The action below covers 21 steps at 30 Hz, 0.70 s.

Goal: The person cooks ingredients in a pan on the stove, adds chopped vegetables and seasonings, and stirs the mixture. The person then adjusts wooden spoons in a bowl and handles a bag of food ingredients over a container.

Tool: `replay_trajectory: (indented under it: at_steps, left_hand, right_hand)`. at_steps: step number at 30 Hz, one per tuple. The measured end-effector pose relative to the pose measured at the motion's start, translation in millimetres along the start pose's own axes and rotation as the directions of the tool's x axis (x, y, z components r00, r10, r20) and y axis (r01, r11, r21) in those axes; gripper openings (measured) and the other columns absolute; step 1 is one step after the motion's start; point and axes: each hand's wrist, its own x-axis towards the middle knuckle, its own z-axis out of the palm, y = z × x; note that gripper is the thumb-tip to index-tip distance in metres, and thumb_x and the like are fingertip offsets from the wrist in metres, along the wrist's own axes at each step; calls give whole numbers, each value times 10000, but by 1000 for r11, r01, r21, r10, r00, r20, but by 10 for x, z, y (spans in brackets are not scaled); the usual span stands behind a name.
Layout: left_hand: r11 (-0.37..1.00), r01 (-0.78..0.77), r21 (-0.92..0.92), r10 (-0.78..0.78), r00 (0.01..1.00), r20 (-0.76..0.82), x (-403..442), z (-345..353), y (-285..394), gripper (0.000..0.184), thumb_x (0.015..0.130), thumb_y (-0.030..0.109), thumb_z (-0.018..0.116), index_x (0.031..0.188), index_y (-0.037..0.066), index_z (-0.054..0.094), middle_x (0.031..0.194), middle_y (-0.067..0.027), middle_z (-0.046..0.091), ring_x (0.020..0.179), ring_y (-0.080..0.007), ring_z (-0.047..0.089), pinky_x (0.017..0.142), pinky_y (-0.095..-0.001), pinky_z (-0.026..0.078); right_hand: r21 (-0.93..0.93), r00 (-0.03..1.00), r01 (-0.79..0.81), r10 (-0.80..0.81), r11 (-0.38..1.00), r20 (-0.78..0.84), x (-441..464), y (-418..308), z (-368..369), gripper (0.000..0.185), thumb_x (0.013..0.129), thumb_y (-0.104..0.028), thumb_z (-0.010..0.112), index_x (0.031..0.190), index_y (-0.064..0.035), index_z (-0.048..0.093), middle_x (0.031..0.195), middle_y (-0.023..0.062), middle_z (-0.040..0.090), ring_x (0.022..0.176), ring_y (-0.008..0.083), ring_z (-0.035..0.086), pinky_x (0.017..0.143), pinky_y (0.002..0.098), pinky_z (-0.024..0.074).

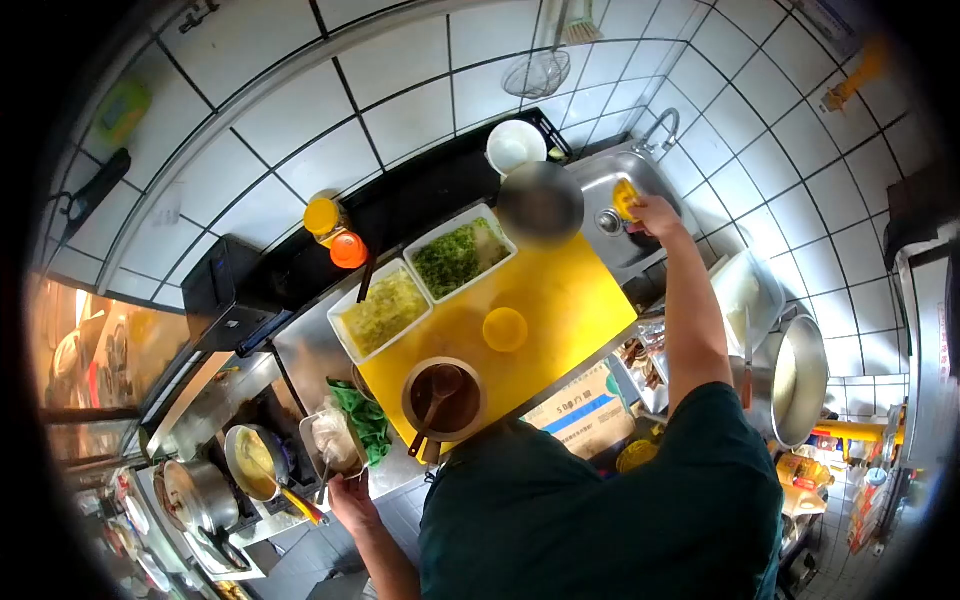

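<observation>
My right hand (655, 216) reaches over the metal sink (642, 250), fingers closed on a small yellow object (625, 198) whose kind I cannot make out. Down at the left, my left hand (350, 500) grips the near edge of a white container (345, 458). Pale food fills that container, and a spoon (323, 484) leans in it close to my fingers. Leafy greens (362, 420) lie just beside it. On the yellow board (570, 300) between my arms are a round yellow dish (505, 329) and a brown-filled pot (410, 405) with a ladle (437, 400).
Two white trays, one of chopped greens (458, 258) and one of pale shreds (385, 318), stand along the board's back edge. Behind them are lidded jars (348, 250). A pan (255, 465) with an orange handle sits on the stove. A large metal pot (795, 385) stands at right.
</observation>
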Motion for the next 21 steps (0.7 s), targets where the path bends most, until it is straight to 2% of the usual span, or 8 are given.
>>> replay_trajectory:
  at_steps: [2,4,7,10,11,13,17,21]
  left_hand:
    - [1000,0,-8,0,1000,23,-65,72,31,410,927,124,503,1282,-76,545,1178,-217,667,1057,-350,691,926,-480,605]
    - [1000,1,-16,0,999,32,-93,85,22,410,928,127,509,1285,-73,545,1184,-215,664,1061,-352,690,929,-483,603]
    - [999,1,-45,1,999,34,-97,65,-38,414,930,128,518,1294,-68,542,1199,-212,656,1083,-356,682,934,-492,601]
    - [997,9,-83,-6,999,33,-137,79,-67,419,928,129,529,1301,-62,539,1220,-208,645,1101,-358,674,934,-504,601]
    - [997,20,-73,-19,1000,15,-138,91,-68,419,926,127,531,1300,-61,539,1224,-206,642,1105,-359,672,932,-508,602]
    - [996,25,-82,-27,999,-21,-193,185,-53,385,923,117,530,1267,-54,552,1235,-207,634,1097,-360,673,917,-516,609]
    - [997,36,-67,-37,999,-19,-155,129,-82,343,919,100,516,1223,-51,564,1192,-209,654,1065,-360,688,901,-524,613]
    - [998,54,-41,-53,998,27,-62,-10,-174,441,918,139,555,1335,-4,542,1297,-182,633,1201,-348,628,1011,-575,518]
  right_hand:
    - [547,996,-87,67,833,56,250,415,-91,163,1007,-147,592,1069,-4,640,881,77,681,651,139,677,448,231,436]
    - [918,992,-98,-33,384,119,556,1001,-192,128,1021,-140,570,1060,-34,629,872,51,673,692,112,663,429,187,403]
    - [960,978,-207,-51,-187,201,709,1463,-116,176,1043,-170,540,1087,-37,647,889,49,694,680,86,619,455,190,436]
    - [870,912,-357,-329,-341,246,653,1436,31,216,1052,-192,530,1128,-34,655,912,58,706,699,90,631,480,191,453]
    - [938,880,-254,-459,-236,122,662,1417,101,238,1064,-194,515,1166,-20,643,910,69,708,723,100,645,490,186,455]
    - [978,927,-142,-367,-151,78,282,770,190,180,1067,-168,520,1190,-90,627,890,50,701,699,67,625,474,153,411]
    - [945,893,5,-428,326,142,-314,-450,497,144,1045,-144,559,1163,-96,627,855,16,648,628,62,536,458,174,393]
    - [315,839,387,-473,866,268,-834,-1573,1254,138,1015,-190,626,1038,-57,656,744,-33,566,641,40,531,441,218,383]
